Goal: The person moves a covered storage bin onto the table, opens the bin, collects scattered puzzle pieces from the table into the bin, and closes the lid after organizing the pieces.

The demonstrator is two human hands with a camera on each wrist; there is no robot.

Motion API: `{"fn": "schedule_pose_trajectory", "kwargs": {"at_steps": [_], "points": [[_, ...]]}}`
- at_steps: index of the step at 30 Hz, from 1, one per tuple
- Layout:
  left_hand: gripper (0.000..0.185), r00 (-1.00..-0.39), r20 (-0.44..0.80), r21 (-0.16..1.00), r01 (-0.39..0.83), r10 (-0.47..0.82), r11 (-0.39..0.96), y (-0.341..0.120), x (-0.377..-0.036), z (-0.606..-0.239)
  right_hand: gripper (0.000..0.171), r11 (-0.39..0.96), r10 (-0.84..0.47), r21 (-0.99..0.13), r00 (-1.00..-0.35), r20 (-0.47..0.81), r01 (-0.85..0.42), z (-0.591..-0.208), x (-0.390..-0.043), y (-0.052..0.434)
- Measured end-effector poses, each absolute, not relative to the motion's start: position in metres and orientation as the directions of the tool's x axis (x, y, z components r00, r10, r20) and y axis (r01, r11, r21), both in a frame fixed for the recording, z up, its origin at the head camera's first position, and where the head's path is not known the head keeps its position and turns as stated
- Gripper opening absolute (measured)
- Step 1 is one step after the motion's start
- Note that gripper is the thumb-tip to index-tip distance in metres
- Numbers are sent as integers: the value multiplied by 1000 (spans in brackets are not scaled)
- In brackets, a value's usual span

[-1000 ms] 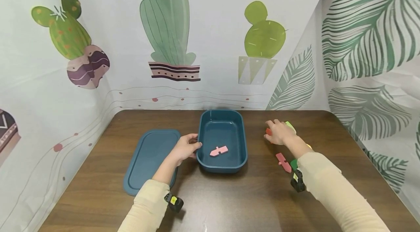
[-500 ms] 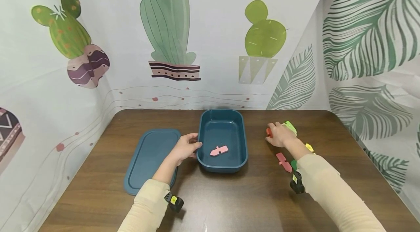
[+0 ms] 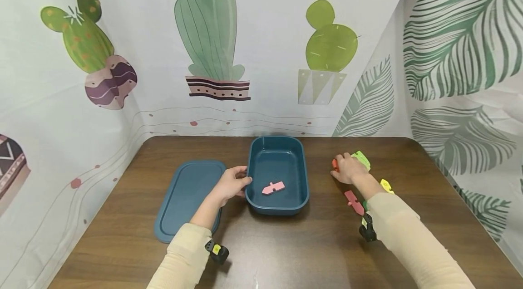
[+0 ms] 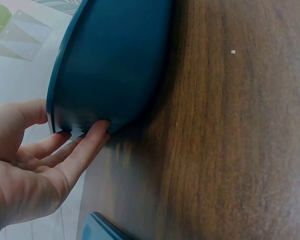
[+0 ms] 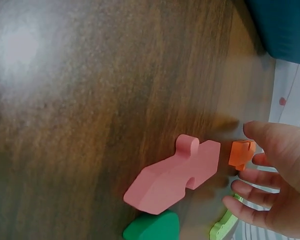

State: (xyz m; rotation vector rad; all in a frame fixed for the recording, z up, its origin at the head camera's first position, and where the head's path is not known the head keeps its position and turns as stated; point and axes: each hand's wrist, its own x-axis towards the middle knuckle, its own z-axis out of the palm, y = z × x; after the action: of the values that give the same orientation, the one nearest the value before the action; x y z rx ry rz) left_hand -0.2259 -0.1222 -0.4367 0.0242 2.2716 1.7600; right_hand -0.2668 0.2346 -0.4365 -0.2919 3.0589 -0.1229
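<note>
- Left hand (image 3: 229, 184) against the near left corner of one dark teal rectangular plastic container (image 3: 277, 174): thumb on the rim, fingers (image 4: 85, 147) lying straight along the outer wall, so touching rather than clenched.
- One flat teal rectangular lid (image 3: 187, 198) on the brown wooden desk (image 3: 286, 248), just left of that hand and partly under its forearm.
- One pink flat foam puzzle piece (image 3: 272, 188) on the container floor, just right of the left hand, beyond the wall.
- Right hand (image 3: 347, 168) well to the right of the container, fingers loosely spread and lowered over a small cluster of foam pieces; no closed grasp visible, the hand relaxed.
- One small orange foam piece (image 5: 241, 153) at the right hand's fingertips, just off the thumb; touching or not, cannot tell.
- One light green foam piece (image 3: 362, 159) just beyond the right hand, partly hidden by it.
- One red-pink notched foam piece (image 3: 353, 201) on the desk behind the right hand, beside the wrist.
- One dark green foam piece (image 5: 151, 227) touching or nearly touching the red-pink one, on its near side, mostly hidden under the forearm in the head view.
- One yellow foam piece (image 3: 386, 185) to the right of the right wrist.
- Count outside the container: five foam pieces visible; inside: one.
</note>
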Motion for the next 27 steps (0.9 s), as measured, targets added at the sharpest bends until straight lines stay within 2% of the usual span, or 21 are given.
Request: {"fn": "schedule_pose_trajectory", "kwargs": {"at_steps": [11, 27], "points": [[45, -962, -205, 952, -153, 179, 266, -123, -227, -437, 45, 987, -137, -86, -989, -51, -133, -441, -270, 231], [46, -964, -201, 954, -152, 177, 258, -122, -226, -437, 29, 985, -143, -104, -990, -18, -140, -446, -272, 228]]}}
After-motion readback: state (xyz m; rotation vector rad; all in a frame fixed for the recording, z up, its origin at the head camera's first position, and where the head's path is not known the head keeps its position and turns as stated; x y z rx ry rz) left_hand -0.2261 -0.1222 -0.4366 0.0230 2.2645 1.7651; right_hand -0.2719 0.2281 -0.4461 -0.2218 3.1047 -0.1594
